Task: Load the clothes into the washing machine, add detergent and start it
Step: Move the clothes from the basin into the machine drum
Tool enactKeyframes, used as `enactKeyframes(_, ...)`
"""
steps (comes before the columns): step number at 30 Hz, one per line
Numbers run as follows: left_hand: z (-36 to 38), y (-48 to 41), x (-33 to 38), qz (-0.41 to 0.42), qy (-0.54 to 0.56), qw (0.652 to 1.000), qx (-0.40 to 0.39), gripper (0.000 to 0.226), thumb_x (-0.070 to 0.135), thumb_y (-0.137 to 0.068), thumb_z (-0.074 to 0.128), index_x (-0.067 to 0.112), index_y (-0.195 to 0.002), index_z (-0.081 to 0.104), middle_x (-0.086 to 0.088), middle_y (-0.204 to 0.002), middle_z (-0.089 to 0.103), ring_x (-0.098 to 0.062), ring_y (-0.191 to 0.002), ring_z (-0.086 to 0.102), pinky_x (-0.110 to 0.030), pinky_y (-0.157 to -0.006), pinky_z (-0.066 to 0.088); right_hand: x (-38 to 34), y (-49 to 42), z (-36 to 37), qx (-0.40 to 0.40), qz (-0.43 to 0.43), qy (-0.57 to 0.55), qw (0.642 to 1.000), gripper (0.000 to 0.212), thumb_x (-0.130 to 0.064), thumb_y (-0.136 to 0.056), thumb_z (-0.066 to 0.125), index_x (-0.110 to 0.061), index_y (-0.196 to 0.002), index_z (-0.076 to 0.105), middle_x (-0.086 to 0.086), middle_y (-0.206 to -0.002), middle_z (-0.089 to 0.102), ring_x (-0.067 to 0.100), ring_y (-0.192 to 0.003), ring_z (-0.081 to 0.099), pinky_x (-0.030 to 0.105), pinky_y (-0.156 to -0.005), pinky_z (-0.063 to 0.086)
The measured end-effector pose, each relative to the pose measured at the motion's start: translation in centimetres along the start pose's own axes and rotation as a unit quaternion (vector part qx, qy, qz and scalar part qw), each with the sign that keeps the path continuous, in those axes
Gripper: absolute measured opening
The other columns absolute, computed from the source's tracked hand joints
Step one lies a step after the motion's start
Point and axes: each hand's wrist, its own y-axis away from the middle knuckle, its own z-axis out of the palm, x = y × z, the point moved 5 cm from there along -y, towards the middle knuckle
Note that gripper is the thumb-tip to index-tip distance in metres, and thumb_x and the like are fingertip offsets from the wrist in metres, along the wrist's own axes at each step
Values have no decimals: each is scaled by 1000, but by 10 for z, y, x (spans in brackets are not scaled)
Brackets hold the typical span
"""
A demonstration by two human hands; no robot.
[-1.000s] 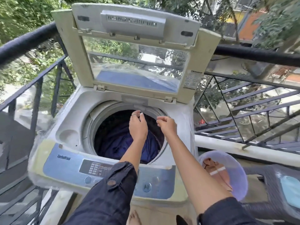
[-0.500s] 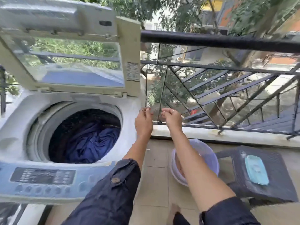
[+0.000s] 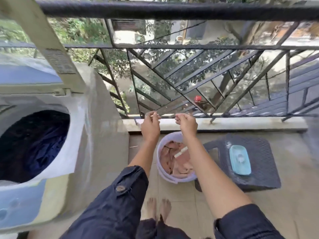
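The top-loading washing machine (image 3: pixel 96 135) stands at the left with its lid (image 3: pixel 43 42) raised. Dark blue clothes (image 3: pixel 39 144) lie in its drum. On the floor to its right sits a lavender basin (image 3: pixel 159 163) holding pink clothes (image 3: pixel 170 156) and a white strip. My left hand (image 3: pixel 150 125) and my right hand (image 3: pixel 187 123) hover side by side above the basin's far rim, in front of the balcony ledge. Their fingers are loosely curled downward and I see nothing in them.
A dark woven stool (image 3: pixel 259 152) stands right of the basin with a teal oblong dish (image 3: pixel 240 160) on top. A black metal railing (image 3: pixel 172 9) and a low ledge (image 3: pixel 241 122) close off the balcony ahead. My bare feet (image 3: pixel 158 207) stand on tiled floor.
Both hands left the drum opening and swung right, past the machine's edge, to above the basin. My view turned right and down, so the machine slid to the left edge.
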Motion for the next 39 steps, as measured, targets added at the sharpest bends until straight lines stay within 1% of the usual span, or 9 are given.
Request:
enactKeyframes(5,51,-6,-25,-14,-60,997,-47,24,29,-97,41,12,-102,59,-4,-97,72,-24,-95,65,-36,-86,49,47,-35,-33,28,44,-11,999,16,-30,-72,56,-20,-61,62,0,-68,66,32,-87,67,46,-90,51)
enactKeyframes(10,82,-14,-71,-58,-106,991,-64,26,26,-97,41,12,-110,60,-6,-110,67,-24,-103,58,-25,-78,36,117,-72,-52,40,126,-13,991,15,-19,-85,55,-15,-75,66,11,-85,68,34,-93,66,46,-89,52)
enactKeyframes(16,123,-36,-142,-93,-141,983,-70,30,25,-98,40,13,-121,55,-2,-115,59,-16,-104,51,-23,-82,34,189,-100,-55,49,202,-18,978,14,-27,-88,55,-20,-78,62,6,-89,65,23,-85,60,25,-57,42)
enactKeyframes(23,179,-94,-273,-156,-215,963,-48,41,29,-94,40,-3,-114,57,-21,-114,61,-36,-104,57,-37,-84,45,308,-170,-33,47,231,53,970,20,-28,-94,51,-11,-91,62,1,-79,54,18,-83,48,17,-50,30)
enactKeyframes(27,208,-126,-364,-185,-261,945,-64,41,26,-98,40,-6,-121,54,-24,-122,58,-36,-114,54,-33,-86,40,394,-217,-8,48,251,83,963,24,-33,-92,53,-11,-94,62,1,-69,53,24,-80,50,22,-48,27)
enactKeyframes(30,222,-142,-431,-226,-289,926,-86,49,32,-96,41,-2,-131,47,-22,-133,51,-37,-122,48,-40,-101,38,463,-250,11,51,280,74,956,51,-38,-87,61,1,-120,56,17,-107,64,31,-99,59,26,-56,34)
enactKeyframes(33,245,-154,-501,-272,-309,905,-104,69,44,-93,43,1,-145,27,-21,-149,33,-38,-136,32,-46,-114,25,523,-274,18,32,301,120,946,80,-49,-78,67,-5,-139,41,15,-142,47,31,-128,47,35,-96,43)
enactKeyframes(35,263,-161,-539,-287,-333,887,-142,79,53,-93,38,4,-149,13,-19,-155,19,-38,-142,21,-49,-118,14,554,-288,27,-2,300,128,945,101,-57,-68,72,-8,-145,30,11,-149,39,27,-136,39,39,-112,32)
enactKeyframes(39,277,-161,-561,-300,-305,887,-171,103,69,-78,51,10,-151,8,-11,-158,10,-36,-144,14,-53,-116,17,622,-316,44,-50,295,92,950,122,-58,-43,87,-15,-144,34,0,-146,43,16,-134,43,36,-114,34)
